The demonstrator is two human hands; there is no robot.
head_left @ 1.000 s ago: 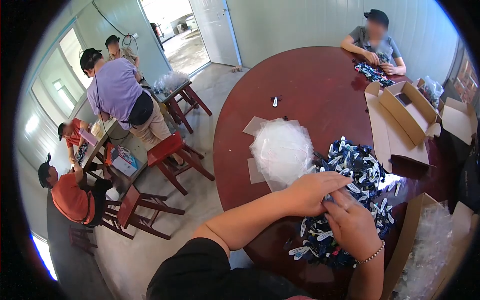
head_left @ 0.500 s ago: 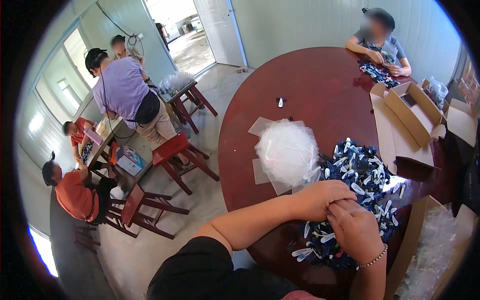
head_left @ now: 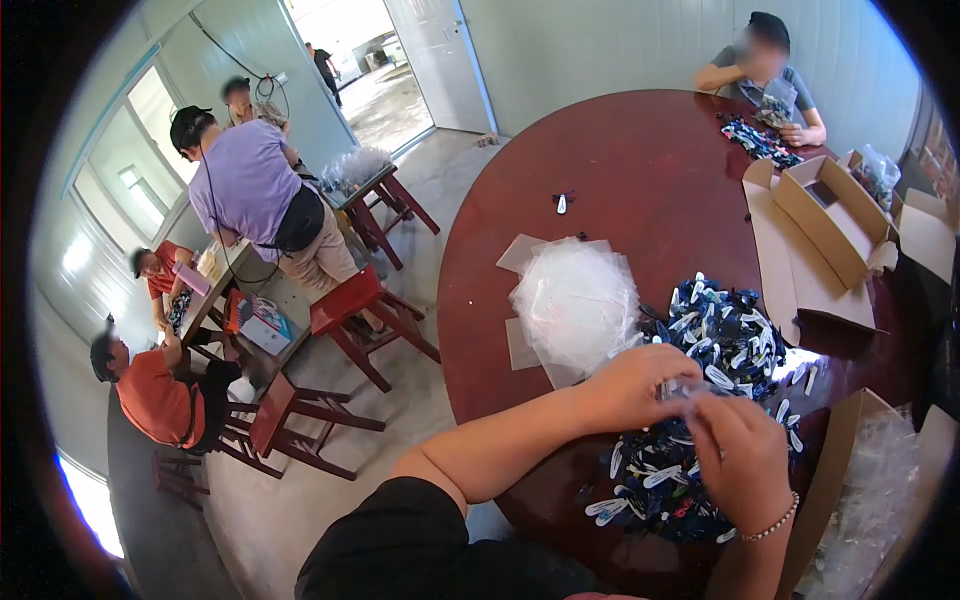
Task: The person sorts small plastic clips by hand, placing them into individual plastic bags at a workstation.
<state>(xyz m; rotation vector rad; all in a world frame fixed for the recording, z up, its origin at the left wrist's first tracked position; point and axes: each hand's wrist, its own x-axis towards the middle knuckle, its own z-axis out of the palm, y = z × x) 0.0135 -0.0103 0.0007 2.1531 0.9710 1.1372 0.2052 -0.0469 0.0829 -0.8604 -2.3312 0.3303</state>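
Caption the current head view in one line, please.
Left hand and right hand hold clear plastic over a heap of clips, beside a pile of translucent sheets on a dark red table.

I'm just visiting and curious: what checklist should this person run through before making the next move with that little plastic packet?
1. Clear packet secured between left hand and right hand: ok.
2. Packet's contents right: cannot tell; fingers cover much of it.
3. Heap of hair clips close to the hands: ok.
4. Stack of plastic sleeves uncovered and near: ok.
5. All clips gathered in the heap: not ok; a lone clip lies beyond the sleeves.
6. Cardboard box at lower right open: ok; clear plastic shows inside.
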